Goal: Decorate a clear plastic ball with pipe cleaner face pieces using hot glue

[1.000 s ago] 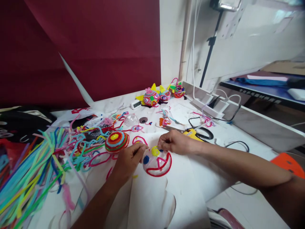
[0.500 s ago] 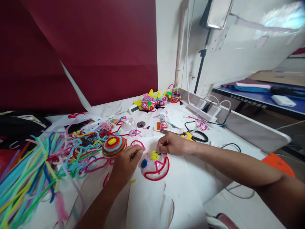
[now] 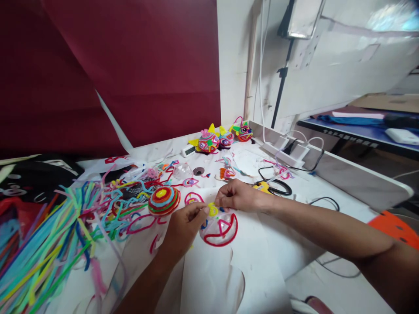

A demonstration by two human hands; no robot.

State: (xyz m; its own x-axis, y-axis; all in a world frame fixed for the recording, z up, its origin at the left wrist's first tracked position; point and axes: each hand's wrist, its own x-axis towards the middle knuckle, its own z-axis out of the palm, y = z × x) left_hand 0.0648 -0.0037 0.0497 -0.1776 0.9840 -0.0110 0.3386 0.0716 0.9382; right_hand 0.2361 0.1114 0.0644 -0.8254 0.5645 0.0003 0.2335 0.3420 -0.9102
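A clear plastic half-dome lies on white paper, edged in red pipe cleaner with a red triangle, a blue spot and a yellow coil on it. My left hand is at the dome's left side, its fingers pinched by the yellow coil. From the right, my right hand comes in with fingers closed at the dome's top edge, also at the yellow coil. A dome wrapped in coloured rings sits just left of my hands.
A heap of loose pipe cleaners fills the left. Yellow-handled scissors and black cables lie behind my right hand. Finished fish-like figures and a small timer stand at the back wall. A power strip sits at right.
My left hand has shifted right onto the dome, now covering part of the blue spot and meeting the yellow coil. My right hand stays at the dome's top. The view has moved slightly.
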